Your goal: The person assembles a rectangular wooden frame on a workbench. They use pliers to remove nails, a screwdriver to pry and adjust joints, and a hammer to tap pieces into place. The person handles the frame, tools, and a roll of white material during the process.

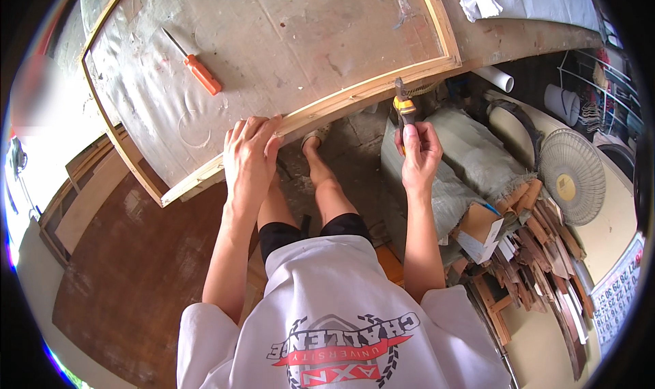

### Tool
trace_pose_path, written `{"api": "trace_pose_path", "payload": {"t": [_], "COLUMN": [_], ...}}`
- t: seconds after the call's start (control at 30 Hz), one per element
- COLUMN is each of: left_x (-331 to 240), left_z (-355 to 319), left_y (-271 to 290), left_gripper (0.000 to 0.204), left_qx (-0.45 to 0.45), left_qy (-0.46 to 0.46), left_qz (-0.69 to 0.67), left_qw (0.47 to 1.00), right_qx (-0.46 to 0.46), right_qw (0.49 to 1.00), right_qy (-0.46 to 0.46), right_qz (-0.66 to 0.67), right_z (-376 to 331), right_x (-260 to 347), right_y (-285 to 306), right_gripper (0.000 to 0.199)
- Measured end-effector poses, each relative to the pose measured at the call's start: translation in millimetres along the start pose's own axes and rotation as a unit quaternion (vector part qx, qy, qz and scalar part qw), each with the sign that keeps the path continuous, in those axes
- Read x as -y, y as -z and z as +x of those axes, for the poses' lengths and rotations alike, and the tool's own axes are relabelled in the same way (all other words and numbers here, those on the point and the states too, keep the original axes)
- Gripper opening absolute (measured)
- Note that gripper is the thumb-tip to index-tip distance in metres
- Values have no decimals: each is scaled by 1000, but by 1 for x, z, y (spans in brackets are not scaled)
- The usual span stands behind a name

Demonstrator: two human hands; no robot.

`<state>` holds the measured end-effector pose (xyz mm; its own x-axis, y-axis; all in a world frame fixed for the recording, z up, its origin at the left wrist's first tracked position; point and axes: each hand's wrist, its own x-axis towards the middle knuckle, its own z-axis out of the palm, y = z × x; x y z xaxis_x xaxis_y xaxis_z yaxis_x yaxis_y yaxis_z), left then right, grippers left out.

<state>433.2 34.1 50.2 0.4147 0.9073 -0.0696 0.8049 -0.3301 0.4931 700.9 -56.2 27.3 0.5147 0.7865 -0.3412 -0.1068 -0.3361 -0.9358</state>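
Note:
A wooden frame [334, 97] of thin pale strips lies on a worn, stained tabletop [273, 41]. My left hand [249, 154] rests on its near strip, with the fingers curled over the wood. In my right hand [419, 154] is a pair of pliers [404, 105] with yellow and black handles, jaws pointing up and away from me. The pliers are held just off the near right part of the frame, and their lower handles are partly hidden by my fingers. Inside the frame, to the left, lies a screwdriver [202, 73] with an orange handle.
On the right are wrapped bundles [464, 150], a stack of wood scraps [546, 252], a round fan [572, 176] and a white pipe [492, 77]. A brown board [136, 273] stands at the left. White cloth [532, 4] covers the table's far right.

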Motion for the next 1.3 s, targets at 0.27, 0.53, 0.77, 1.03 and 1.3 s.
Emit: {"api": "trace_pose_path", "payload": {"t": [0.27,0.53,0.77,1.03,1.3], "left_x": [-52,-21,-27,-4,-3], "left_z": [-31,-43,-52,-58,-51], "left_y": [16,-22,-66,-51,-53], "left_gripper": [44,46,43,53,58], "left_qx": [162,164,147,-2,3], "left_qy": [300,293,321,404,424], "left_qz": [-590,-632,-696,-700,-654], "left_qw": [732,698,625,589,626], "right_qx": [205,188,38,18,10], "right_qw": [847,781,829,827,820], "right_qy": [353,319,235,202,199], "right_qz": [-341,-503,-506,-524,-536], "right_z": [-54,-53,-41,-45,-46], "right_x": [44,65,42,44,48], "right_y": [12,0,-13,-40,-49], "right_gripper": [29,28,25,26,28]}}
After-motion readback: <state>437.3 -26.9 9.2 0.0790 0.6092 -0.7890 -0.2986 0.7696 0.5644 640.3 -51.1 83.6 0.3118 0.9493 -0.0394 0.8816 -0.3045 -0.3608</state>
